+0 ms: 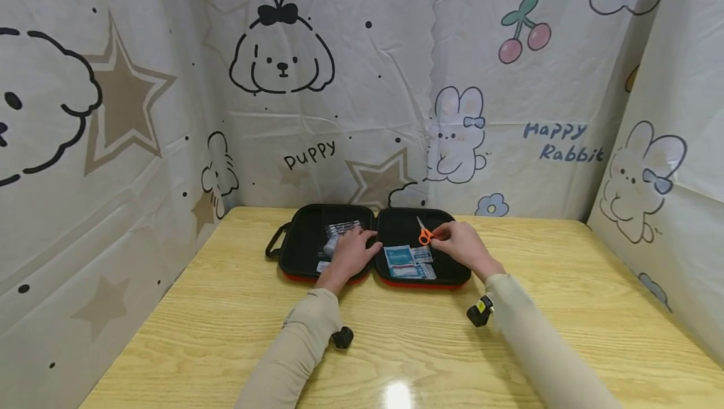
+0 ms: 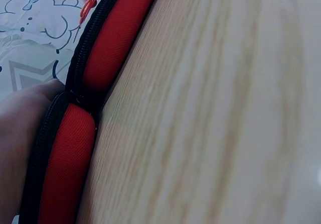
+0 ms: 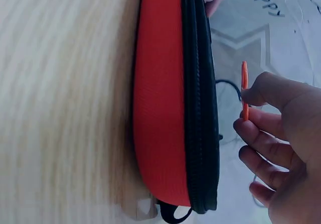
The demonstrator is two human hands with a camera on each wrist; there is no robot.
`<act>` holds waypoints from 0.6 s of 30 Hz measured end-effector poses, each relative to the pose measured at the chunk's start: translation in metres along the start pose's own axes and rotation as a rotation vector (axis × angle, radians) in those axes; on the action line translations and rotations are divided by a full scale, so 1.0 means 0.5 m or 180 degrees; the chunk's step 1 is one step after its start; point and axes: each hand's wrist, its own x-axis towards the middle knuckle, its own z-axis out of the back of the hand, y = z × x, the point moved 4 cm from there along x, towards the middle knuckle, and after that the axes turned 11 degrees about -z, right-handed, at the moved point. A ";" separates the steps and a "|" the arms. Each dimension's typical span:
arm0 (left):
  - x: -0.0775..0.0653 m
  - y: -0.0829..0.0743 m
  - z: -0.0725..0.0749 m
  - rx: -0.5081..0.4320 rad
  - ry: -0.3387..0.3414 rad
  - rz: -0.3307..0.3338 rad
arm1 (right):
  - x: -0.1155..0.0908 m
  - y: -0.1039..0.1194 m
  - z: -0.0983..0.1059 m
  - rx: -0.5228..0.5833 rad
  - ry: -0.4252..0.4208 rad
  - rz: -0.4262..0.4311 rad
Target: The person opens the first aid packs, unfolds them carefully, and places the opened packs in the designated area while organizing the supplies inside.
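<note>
An unzipped red-and-black case lies spread in two halves on the table. My right hand pinches the orange handle of a pair of scissors between thumb and fingers, over the right half. In the right wrist view the orange handle shows edge-on beside the thumb. My left hand reaches into the left half with fingers extended towards the middle hinge, over a silvery pack and a pale item that it partly covers.
Several blue-and-white packets lie in the right half of the case. A black carry handle sticks out at its left side. The wooden table ends at a printed cloth backdrop just behind the case.
</note>
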 end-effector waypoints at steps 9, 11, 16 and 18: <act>-0.001 0.005 0.005 -0.0075 -0.0025 0.0030 | 0.024 -0.014 0.019 -0.0139 -0.0248 -0.0318; -0.004 0.005 0.002 -0.0066 0.0004 0.0041 | 0.025 -0.021 0.020 -0.0266 -0.0335 -0.0354; -0.004 0.001 -0.001 -0.0036 0.0049 0.0031 | 0.027 -0.041 0.019 -0.0433 -0.0419 -0.0486; -0.002 -0.001 -0.001 -0.0031 0.0048 0.0031 | 0.029 -0.047 0.017 -0.0466 -0.0430 -0.0532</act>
